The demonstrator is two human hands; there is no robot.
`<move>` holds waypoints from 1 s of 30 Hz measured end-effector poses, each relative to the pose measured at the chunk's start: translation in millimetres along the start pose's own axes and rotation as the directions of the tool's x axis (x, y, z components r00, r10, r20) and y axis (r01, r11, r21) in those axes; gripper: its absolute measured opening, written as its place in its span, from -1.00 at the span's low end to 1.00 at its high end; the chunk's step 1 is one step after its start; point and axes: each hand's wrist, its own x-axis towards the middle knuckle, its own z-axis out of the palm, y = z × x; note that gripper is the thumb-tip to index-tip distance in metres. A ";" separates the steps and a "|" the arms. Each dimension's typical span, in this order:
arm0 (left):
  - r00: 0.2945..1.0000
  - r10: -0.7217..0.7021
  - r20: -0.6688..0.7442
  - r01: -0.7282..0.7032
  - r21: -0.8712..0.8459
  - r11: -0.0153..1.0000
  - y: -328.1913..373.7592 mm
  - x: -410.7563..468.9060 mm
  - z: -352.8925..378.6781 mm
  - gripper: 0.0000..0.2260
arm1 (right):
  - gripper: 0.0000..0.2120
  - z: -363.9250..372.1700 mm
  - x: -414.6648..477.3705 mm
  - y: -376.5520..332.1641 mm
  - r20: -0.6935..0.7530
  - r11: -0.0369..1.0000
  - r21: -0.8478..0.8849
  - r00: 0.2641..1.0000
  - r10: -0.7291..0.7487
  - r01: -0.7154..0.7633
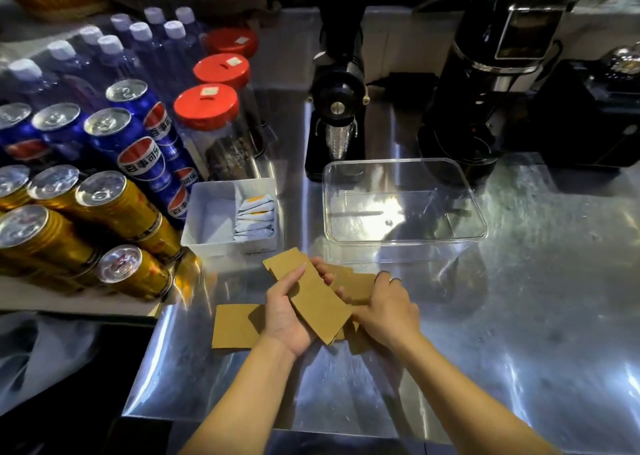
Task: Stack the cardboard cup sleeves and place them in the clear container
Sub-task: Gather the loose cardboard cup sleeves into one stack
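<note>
Two bare forearms reach in from the bottom edge over a shiny metal counter (519, 333). The left hand (287, 319) is curled around a flat cardboard sleeve (311, 291), thumb on top and fingers underneath, holding it tilted with its far end pointing up and to the left. The right hand (388, 312) lies palm down with fingers bent over more sleeves (356, 286) just beside the held one; a ring shows on one finger, and whether it grips them or only presses on them cannot be told. One further sleeve (235, 326) lies flat on the counter just left of the left hand.

Beyond the hands, slightly to the right, stands the clear container (405, 239), open at the top, with no sleeves in it. To its left sits a white tray (211, 212) with small packets (254, 219) in one section. Further left are gold cans (110, 205) and blue cans (138, 149), with water bottles (104, 56) behind them and three red-lidded jars (207, 108) in a row. At the back stand two black coffee grinders (336, 90), the larger one to the right.
</note>
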 end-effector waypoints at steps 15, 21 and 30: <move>0.998 -0.014 -0.067 0.019 0.067 0.998 5.8 11.2 0.2 -0.78 | -0.89 -33.7 19.3 23.7 0.006 0.881 0.467 0.995 -0.095 0.081; 0.992 -0.094 -0.079 0.106 0.155 0.982 -4.7 16.1 11.5 -0.83 | -0.88 -49.2 14.8 28.7 -0.012 0.683 0.724 0.992 -0.129 0.098; 0.986 -0.146 -0.075 0.159 0.227 0.961 -10.3 16.8 17.4 -0.84 | -0.83 -48.1 13.2 30.7 -0.132 0.559 0.814 0.987 -0.090 0.160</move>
